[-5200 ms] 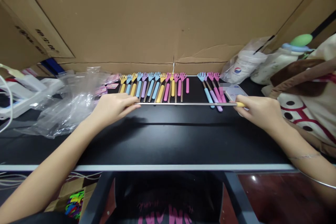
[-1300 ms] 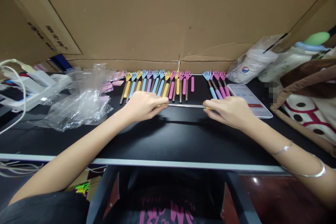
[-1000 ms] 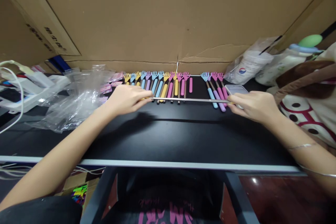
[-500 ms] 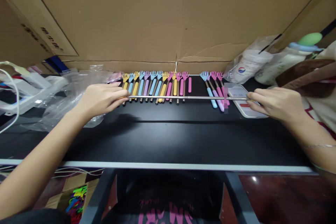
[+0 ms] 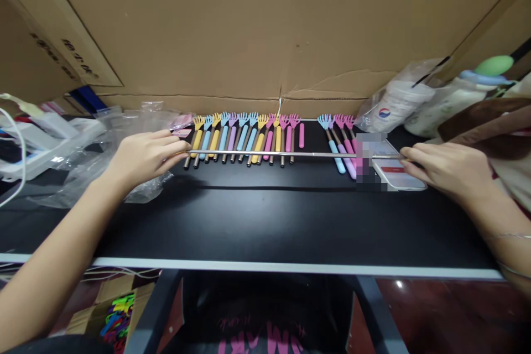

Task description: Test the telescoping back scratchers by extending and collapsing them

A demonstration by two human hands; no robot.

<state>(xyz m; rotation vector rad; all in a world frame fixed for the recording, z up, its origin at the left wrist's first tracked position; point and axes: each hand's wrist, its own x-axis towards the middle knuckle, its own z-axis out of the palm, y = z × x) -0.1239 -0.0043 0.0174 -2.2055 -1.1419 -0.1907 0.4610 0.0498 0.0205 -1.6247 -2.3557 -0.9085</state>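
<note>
A thin silver telescopic rod (image 5: 265, 153) is stretched level above the black table. My left hand (image 5: 151, 156) is closed around its left end, and my right hand (image 5: 448, 168) pinches the right end; both rod ends are hidden in the fingers. Behind the rod lies a row of small claw-headed back scratchers (image 5: 241, 131) in yellow, blue, purple and pink, their metal shafts pointing toward me. Farther right is a smaller group of back scratchers (image 5: 338, 146) with handles on. One loose pink handle sleeve (image 5: 301, 136) lies between the two groups.
A phone (image 5: 400, 177), partly blurred out, lies by my right hand. Clear plastic bags (image 5: 112, 149) and a white device (image 5: 53, 146) are at left. A bagged cup (image 5: 394, 108) and a bottle (image 5: 452, 102) stand at right. Cardboard (image 5: 249, 27) walls the back; a box of colourful items (image 5: 118, 315) sits below.
My hands have moved farther apart, left hand leftward and right hand rightward. A longer stretch of the rod shows between them.
</note>
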